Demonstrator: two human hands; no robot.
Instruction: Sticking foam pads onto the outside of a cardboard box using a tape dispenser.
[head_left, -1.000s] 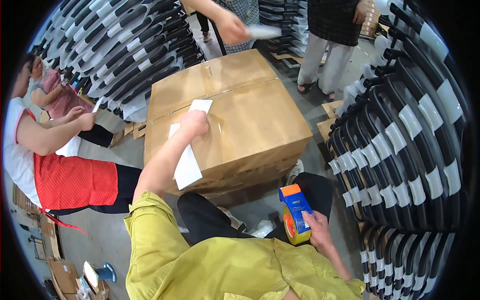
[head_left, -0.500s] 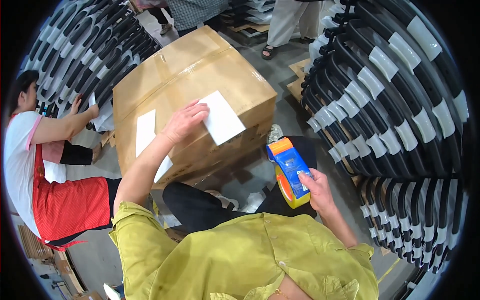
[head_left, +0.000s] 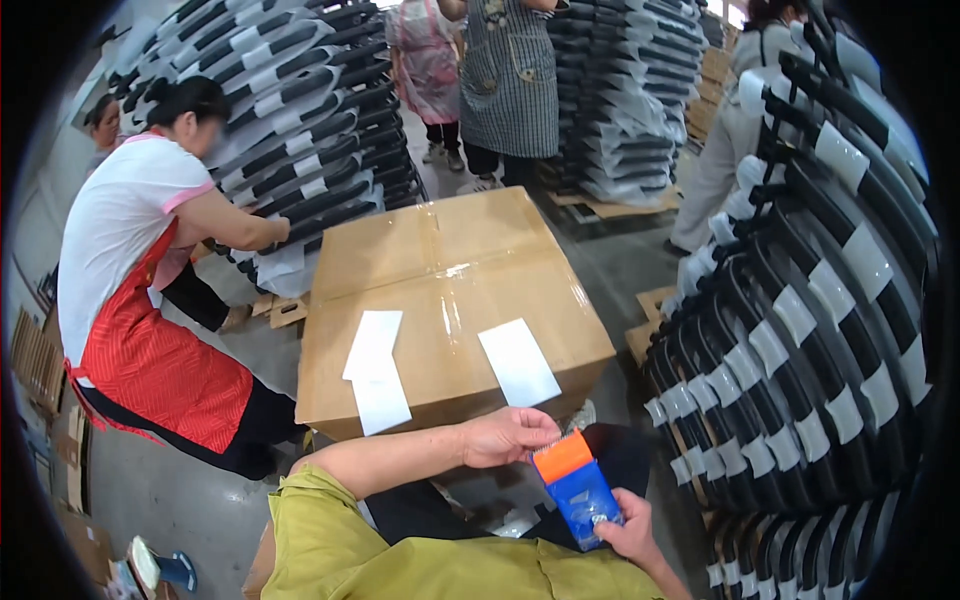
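Note:
My right hand [head_left: 628, 528] grips a blue tape dispenser [head_left: 582, 500] with an orange front [head_left: 563, 457], held low in front of my body. At the dispenser's orange end is my left hand [head_left: 508, 437], its thumb and fingertips pinched together. Whatever they pinch is too small to make out. Beyond my hands stands a large brown cardboard box [head_left: 440, 325], with shiny clear tape [head_left: 455, 270] across its top. One white sheet [head_left: 520, 362] lies at its near right edge, hanging partly over. Near the left side are two overlapping white pieces [head_left: 382, 400], also reaching over the edge.
A tall stack of black curved frames with white wrapping [head_left: 800, 370] rises close on my right. Similar wrapped frames [head_left: 290, 130] stand at the far left, beside a co-worker in a red apron [head_left: 160, 350]. Other people [head_left: 508, 80] stand behind the box.
My left hand has left the white sheet on the box and come to the front of the tape dispenser. The view has tilted up, showing more of the room behind.

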